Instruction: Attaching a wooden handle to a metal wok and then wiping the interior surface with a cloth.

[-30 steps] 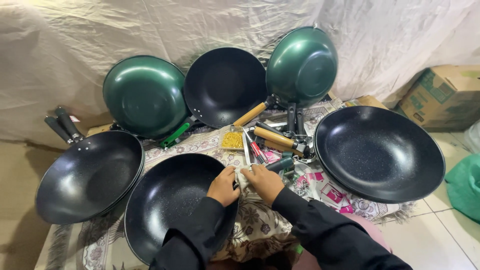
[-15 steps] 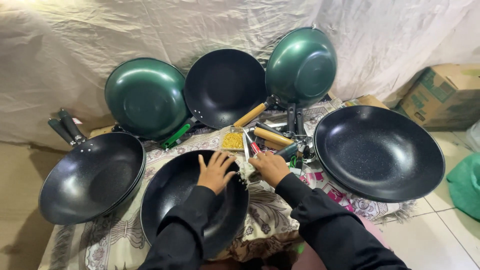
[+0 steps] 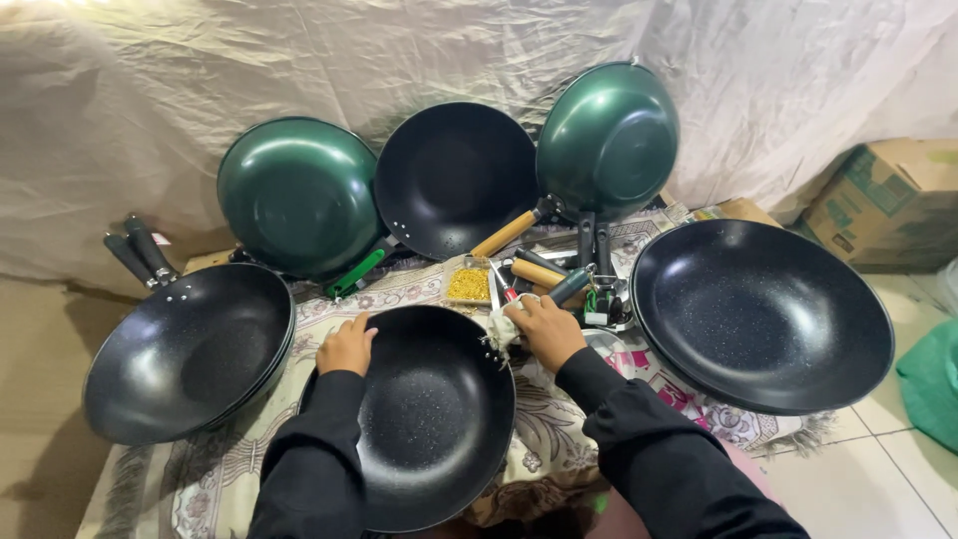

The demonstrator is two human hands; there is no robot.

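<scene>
Black wok [image 3: 434,419] now gripped farther left by left hand [image 3: 346,346].

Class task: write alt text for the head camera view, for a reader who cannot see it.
A person's left hand grips the rim of a black speckled wok while the right hand presses a pale cloth against its far edge. Around it, on a patterned cloth, lie more black and green woks.
</scene>
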